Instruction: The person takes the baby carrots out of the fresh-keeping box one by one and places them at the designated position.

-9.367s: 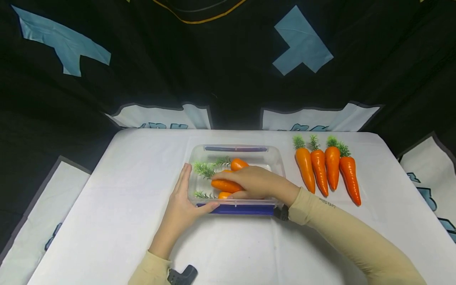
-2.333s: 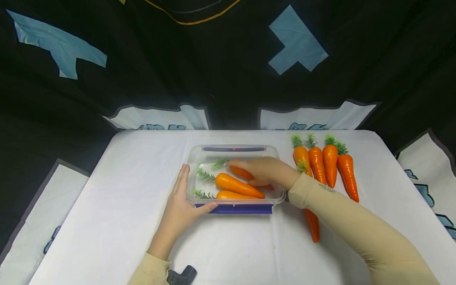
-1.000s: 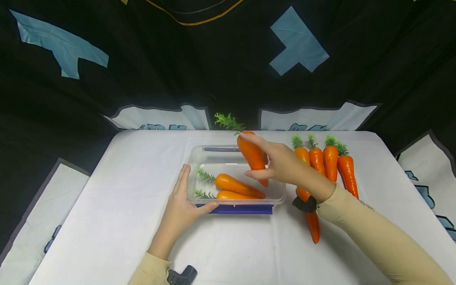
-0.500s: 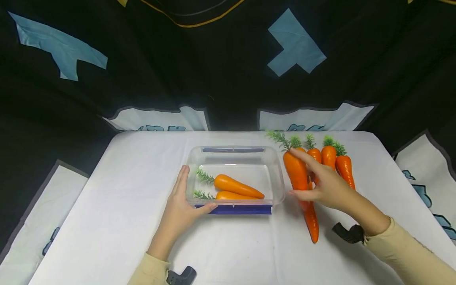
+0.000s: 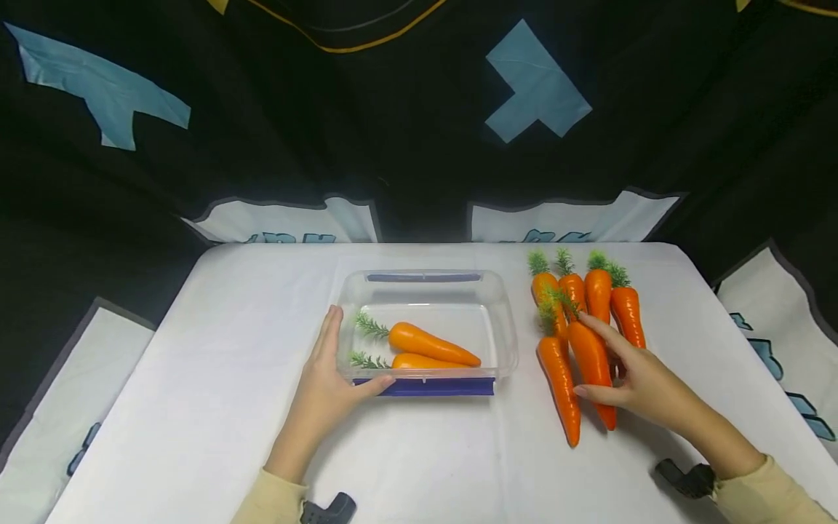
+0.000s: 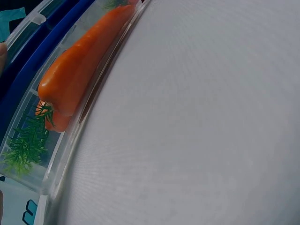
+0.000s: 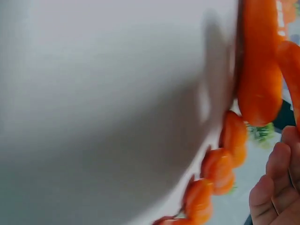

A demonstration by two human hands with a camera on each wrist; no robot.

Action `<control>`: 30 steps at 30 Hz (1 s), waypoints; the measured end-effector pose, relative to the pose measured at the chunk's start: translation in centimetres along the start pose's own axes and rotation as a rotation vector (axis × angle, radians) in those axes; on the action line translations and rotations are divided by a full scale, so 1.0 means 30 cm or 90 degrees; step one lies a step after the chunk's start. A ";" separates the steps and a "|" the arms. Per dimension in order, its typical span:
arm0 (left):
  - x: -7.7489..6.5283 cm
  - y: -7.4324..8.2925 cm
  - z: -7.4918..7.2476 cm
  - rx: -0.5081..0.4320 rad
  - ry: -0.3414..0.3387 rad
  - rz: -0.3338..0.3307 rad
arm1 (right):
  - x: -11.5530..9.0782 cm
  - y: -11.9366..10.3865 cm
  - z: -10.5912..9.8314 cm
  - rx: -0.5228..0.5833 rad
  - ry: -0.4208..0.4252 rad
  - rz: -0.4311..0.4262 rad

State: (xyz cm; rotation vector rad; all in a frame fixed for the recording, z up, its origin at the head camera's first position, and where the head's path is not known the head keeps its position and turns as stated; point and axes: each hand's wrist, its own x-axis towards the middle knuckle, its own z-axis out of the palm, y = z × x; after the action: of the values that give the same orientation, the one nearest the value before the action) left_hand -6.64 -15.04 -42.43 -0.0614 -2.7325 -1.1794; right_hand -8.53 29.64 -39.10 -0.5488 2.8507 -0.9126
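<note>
Just now, the right hand (image 5: 638,375) has brought a carrot (image 5: 591,358) out of the clear container (image 5: 439,387) to its three o'clock, curled fingers and thumb pinching it beside five other carrots (image 5: 559,393). That leaves two inner carrots (image 5: 428,343) toward six o'clock; the left hand (image 5: 322,386), fingers straight, touches the eight o'clock corner.

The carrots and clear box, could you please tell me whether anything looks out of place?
Nothing stands out: no spill or damage shows. Two carrots lie in the clear box; the others are grouped beside it.
</note>
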 end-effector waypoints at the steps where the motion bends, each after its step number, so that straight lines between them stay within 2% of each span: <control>1: -0.001 -0.002 -0.001 0.000 0.000 0.000 | -0.002 0.010 0.006 -0.004 -0.005 0.005; 6: 0.001 -0.006 -0.001 -0.005 0.001 0.004 | -0.009 0.046 0.024 -0.032 -0.017 0.026; 13: 0.001 -0.005 0.001 -0.007 0.006 0.009 | -0.011 0.078 0.033 -0.022 -0.030 0.030; 30: -0.005 -0.006 0.000 -0.007 0.006 0.010 | 0.001 0.109 0.039 -0.041 -0.087 0.062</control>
State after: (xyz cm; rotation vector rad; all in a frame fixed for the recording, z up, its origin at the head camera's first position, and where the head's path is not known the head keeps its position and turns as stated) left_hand -6.51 -15.16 -42.58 -0.0778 -2.7125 -1.1871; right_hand -9.34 31.45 -41.94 -0.4557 2.7652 -0.7402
